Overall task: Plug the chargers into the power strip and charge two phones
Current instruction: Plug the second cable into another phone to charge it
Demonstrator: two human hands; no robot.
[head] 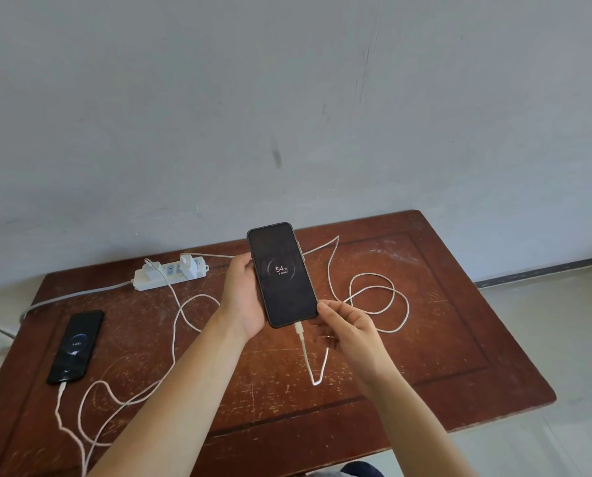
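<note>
Phones on charge

Scratched brown wooden surface (pixel 425 304) carries a white power strip (pixel 170 274) and a black phone (pixel 75 346), cabled. Left hand (pixel 243 297) grips a raised black phone (pixel 281 274) showing 54%; right hand (pixel 348 327) fingers pinch its lower corner beside the white cable (pixel 370 297).

Brown wooden table (pixel 442 339): top heavily scratched, with a darker inset border line running round it. Behind it a grey-white wall (pixel 287 98), scuffed (dark smudge just above the table's far edge). Pale floor (pixel 563 304) to the right, dark baseboard (pixel 542 270) where floor meets wall.
</note>
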